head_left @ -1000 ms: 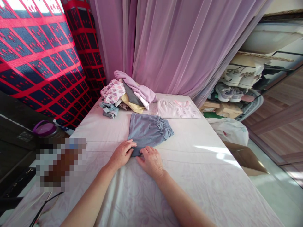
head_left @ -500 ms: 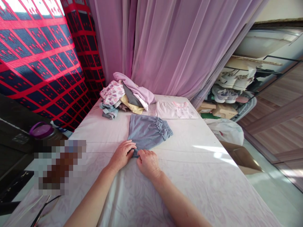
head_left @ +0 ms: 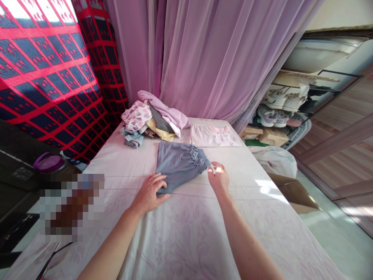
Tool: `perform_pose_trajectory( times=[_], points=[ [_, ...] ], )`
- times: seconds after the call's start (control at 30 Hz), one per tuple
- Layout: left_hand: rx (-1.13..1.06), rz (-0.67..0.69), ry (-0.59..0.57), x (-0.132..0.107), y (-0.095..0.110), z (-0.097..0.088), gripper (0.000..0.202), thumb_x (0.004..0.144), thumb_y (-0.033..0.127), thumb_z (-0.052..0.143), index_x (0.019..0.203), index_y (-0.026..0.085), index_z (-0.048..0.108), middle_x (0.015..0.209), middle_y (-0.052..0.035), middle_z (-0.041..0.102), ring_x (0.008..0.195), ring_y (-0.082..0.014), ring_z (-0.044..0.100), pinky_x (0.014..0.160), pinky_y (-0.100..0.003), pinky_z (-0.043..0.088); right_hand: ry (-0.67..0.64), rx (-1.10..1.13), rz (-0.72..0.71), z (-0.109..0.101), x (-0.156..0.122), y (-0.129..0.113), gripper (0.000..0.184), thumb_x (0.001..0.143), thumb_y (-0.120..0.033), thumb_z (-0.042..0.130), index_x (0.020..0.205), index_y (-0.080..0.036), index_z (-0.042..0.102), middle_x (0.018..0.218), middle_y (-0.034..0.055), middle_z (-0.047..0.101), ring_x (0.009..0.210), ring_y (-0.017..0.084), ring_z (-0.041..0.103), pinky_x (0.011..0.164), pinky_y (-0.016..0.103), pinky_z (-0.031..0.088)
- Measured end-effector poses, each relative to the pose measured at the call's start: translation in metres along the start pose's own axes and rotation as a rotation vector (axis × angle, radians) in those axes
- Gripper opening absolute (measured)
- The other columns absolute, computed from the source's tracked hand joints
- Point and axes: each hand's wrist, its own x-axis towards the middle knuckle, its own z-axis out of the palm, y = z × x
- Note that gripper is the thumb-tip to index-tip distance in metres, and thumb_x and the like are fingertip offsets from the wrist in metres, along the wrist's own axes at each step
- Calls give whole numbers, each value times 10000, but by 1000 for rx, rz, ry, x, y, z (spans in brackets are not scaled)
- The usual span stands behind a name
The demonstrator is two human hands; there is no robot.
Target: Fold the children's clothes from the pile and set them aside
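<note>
**Watching the left hand rest on the soft blue shorts**

Far over on the left, I can see a jar with a purple lid. Next to it, a pale pink sheet covers the long top that holds the clothes. The shorts lie flat in the middle of it, nearer the far end than my end. The left hand sits on their near corner, with its fingers spread, and it presses down but does not pinch. The right hand is off the cloth, just beside the stretchy waist, so the hands are apart. A moment ago, the two hands were close together on the shorts, and now the right one has moved away.

I think the shorts are light, soft and floppy. They would bend easily and could slide on the sheet. I would take hold of them by the thick waist or by a folded edge, using both hands.

Behind them is a messy pile of clothes. To its right lies a folded pink top, near the far edge of the sheet.
</note>
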Motion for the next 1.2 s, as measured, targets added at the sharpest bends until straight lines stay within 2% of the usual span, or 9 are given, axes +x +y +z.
perform_pose_trajectory(
  times=[0.1,0.27,0.37,0.6,0.87,0.93,1.03,1.13,1.2],
  points=[
    [54,39,0,-1,5,-1,237,730,367,750,892,241,631,1288,-73,636,1286,-296,507,1127,-547,317,-95,-117,131,-6,25,7,458,901,-429,476,1248,-160,609,1202,134,641,1100,247,588,916,326,420],
    [118,81,32,-1,7,-1,176,777,356,722,904,245,673,1183,-54,686,1194,-266,568,1115,-518,330,-278,-281,104,-1,43,1,450,896,-559,489,958,-193,744,1111,149,662,1069,272,599,905,341,410],
    [142,103,35,1,8,-1,93,856,306,630,905,248,684,1073,-38,721,1084,-225,620,1085,-485,375,-295,-264,75,5,50,-3,333,862,-483,571,893,-198,739,1037,136,684,988,257,625,817,321,423],
    [148,108,50,2,6,-5,209,960,251,434,1018,228,633,963,-37,734,894,-178,670,986,-415,487,-288,-184,73,1,54,4,267,904,-401,514,859,-196,678,701,44,669,684,183,614,587,263,353],
    [105,169,-32,-3,6,-13,173,961,259,446,983,229,615,937,-26,715,893,-175,657,985,-400,487,-203,-50,126,-6,22,25,268,866,-382,570,1062,-213,644,876,41,710,783,200,635,663,283,414],
    [91,173,-52,-3,6,-13,134,946,277,492,968,226,614,957,-30,716,925,-185,656,977,-406,488,-87,-9,28,-7,13,26,305,867,-329,555,1131,-200,633,1013,74,705,879,212,641,749,312,453],
    [66,187,-83,-5,4,-14,163,905,343,589,1013,225,619,1019,-40,723,979,-201,659,1007,-433,468,42,62,-317,-12,-3,22,279,847,-177,487,1033,-207,692,1103,91,687,1027,211,611,902,344,457],
    [54,199,-104,-7,2,-18,283,860,373,649,1105,234,624,1088,-49,722,1036,-217,653,1048,-457,438,-90,80,-654,-15,-22,17,333,806,-86,480,945,-248,735,1052,56,715,1067,204,589,966,365,433],
    [54,192,-112,-8,0,-21,299,847,330,650,1131,238,628,1100,-48,719,1046,-217,646,1055,-450,433,-181,46,-727,-13,-32,14,335,795,-99,528,1005,-256,738,1078,46,721,1094,221,575,972,396,420]
  ],
)
